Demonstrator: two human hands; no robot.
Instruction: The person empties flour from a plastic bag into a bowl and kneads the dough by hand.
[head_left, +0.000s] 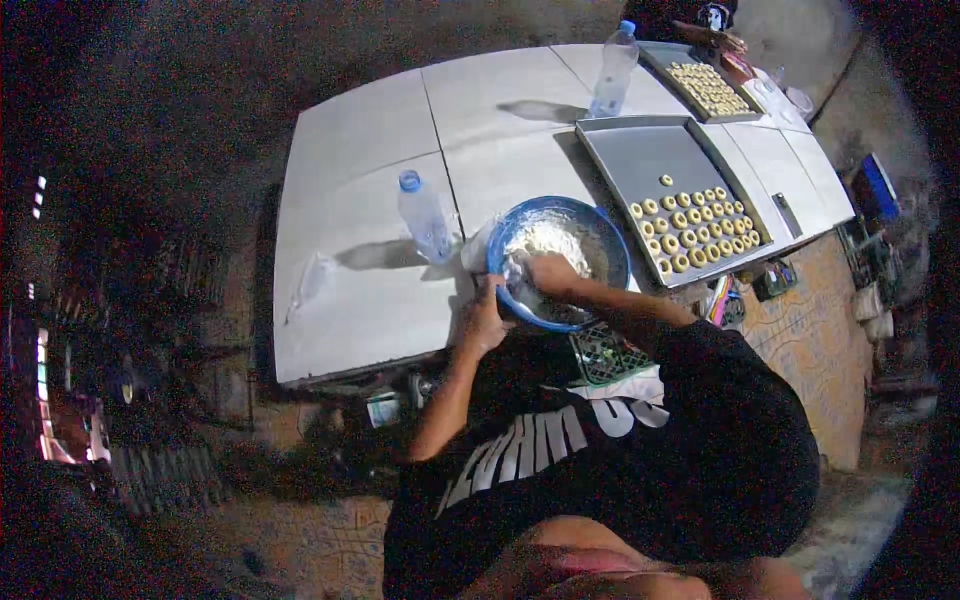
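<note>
A blue bowl [606, 232] holding white flour [545, 238] sits at the near edge of the white tiled table. My left hand [486, 318] grips the bowl's left rim, fingers wrapped round it. My right hand [550, 272] is down inside the bowl in the flour; its fingertips are hidden. A pale container [474, 250] stands against the bowl's left side. Left of it is a plastic bottle [425, 225] with a blue neck. Just right of the bowl lies a metal tray [640, 155] with rows of small dough rings [690, 225].
A second bottle [612, 75] stands farther back beside another filled tray [705, 90]. A co-worker's hand [725, 42] is at that far tray. A green crate [606, 355] is below the bowl at the table [360, 140] edge. A crumpled clear bag [312, 285] lies at left.
</note>
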